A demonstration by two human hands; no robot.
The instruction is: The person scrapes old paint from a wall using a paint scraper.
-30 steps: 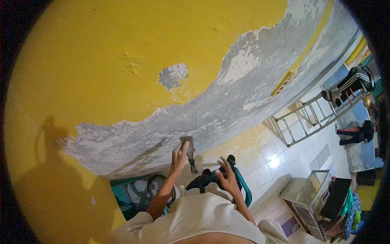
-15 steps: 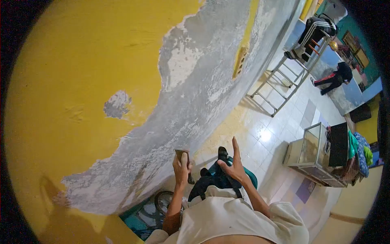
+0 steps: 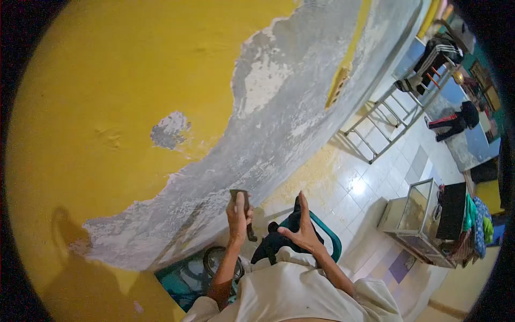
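My left hand (image 3: 236, 222) is wrapped around a scraper (image 3: 247, 206), its wide blade pointing up and its dark handle end showing below my fingers. It is close to the scraped grey strip of the wall (image 3: 214, 193), where yellow paint is gone. My right hand (image 3: 303, 232) is held out in front of my body, fingers stretched and thumb apart, with nothing in it. Below it are my dark-trousered legs (image 3: 273, 248) and the rim of a teal plastic seat (image 3: 333, 239).
Yellow paint flakes (image 3: 306, 173) lie along the wall's foot on the tiled floor. A metal ladder (image 3: 383, 126) with a person (image 3: 429, 61) on it stands farther off, another person (image 3: 456, 119) bending nearby. To the right is a glass-sided cabinet (image 3: 413, 214) with cloths on top.
My view has turned, so the wall, ladder and people sit farther right in the picture. My right hand has shifted slightly left and down; the left still grips the scraper.
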